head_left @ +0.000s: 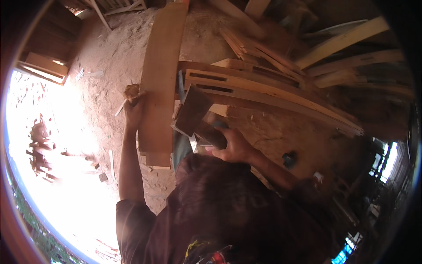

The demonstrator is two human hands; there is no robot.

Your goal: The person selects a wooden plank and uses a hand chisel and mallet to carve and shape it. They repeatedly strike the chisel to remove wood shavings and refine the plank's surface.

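Note:
My right hand (237, 145) is wrapped round the handle of a wooden mallet (193, 108). The mallet's dark, blocky head hangs just right of a long, wide wooden board (160, 79). That board runs away from me, its near end close to my lap. At its left edge, my left hand (134, 110) is closed on what looks like a chisel (131, 91) with a frayed tan wooden top. A thin pale piece sticks out below the fingers. My fingers hide most of this tool.
Right of the board lie long timbers (263, 90) with slots cut in them. More planks (343, 42) are heaped at the far right. Wood scraps (103, 177) lie on the dirt floor (110, 61). A small dark object (289, 159) sits at the right. Bright daylight washes out the left side.

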